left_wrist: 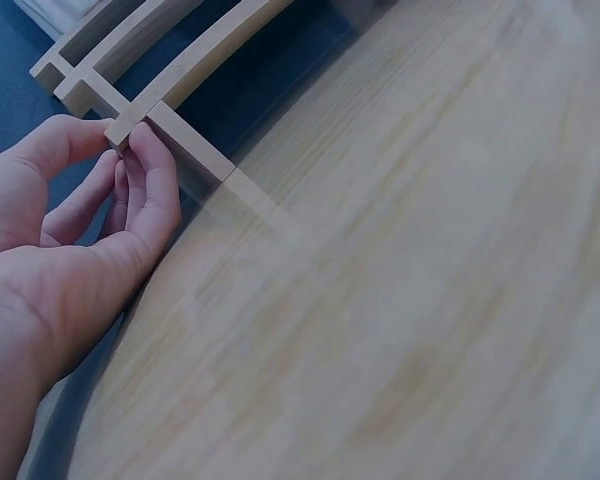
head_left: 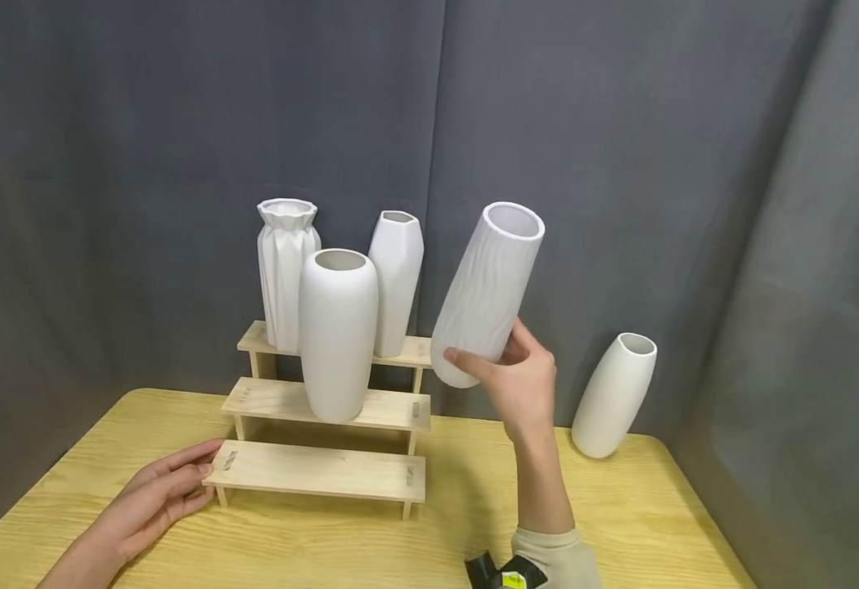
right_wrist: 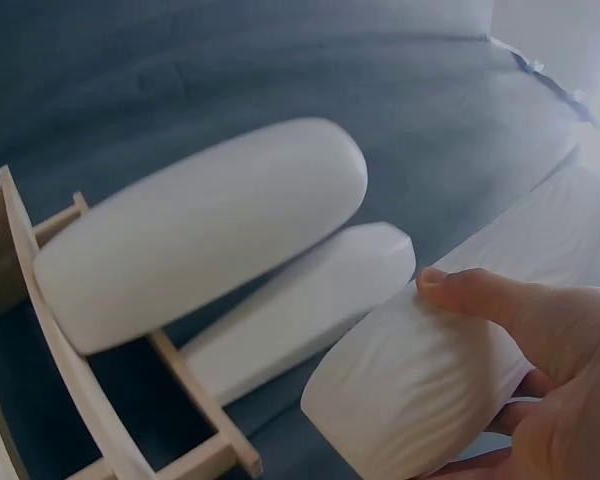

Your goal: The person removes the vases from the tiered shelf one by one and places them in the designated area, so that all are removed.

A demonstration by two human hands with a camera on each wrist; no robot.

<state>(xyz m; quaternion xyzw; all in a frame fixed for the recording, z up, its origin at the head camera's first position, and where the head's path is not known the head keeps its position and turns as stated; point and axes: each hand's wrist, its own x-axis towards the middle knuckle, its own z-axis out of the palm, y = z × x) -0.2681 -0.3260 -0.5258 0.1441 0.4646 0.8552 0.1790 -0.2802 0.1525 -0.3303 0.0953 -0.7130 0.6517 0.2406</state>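
Observation:
My right hand (head_left: pixel 525 380) grips a white vase with wavy ridges (head_left: pixel 490 282) near its base, holding it tilted in the air right of the stand. Thumb and fingers wrap the ridged vase (right_wrist: pixel 410 390) in the right wrist view. At the left end of the lowest step, my left hand (head_left: pixel 153 495) pinches the corner of the three-step wooden stand (head_left: pixel 319 470); the left wrist view shows thumb and forefinger on that board end (left_wrist: pixel 130 125). A smooth white vase (head_left: pixel 338 335) stands on the middle step. On the top step are a pleated vase (head_left: pixel 285 278) and a faceted vase (head_left: pixel 398 282).
Another smooth white vase (head_left: pixel 613 395) stands on the yellow wood-grain table (head_left: pixel 312 548) at the back right. Grey curtains (head_left: pixel 621 164) hang close behind the table and along its sides. A black strap device (head_left: pixel 503 571) sits on my right wrist.

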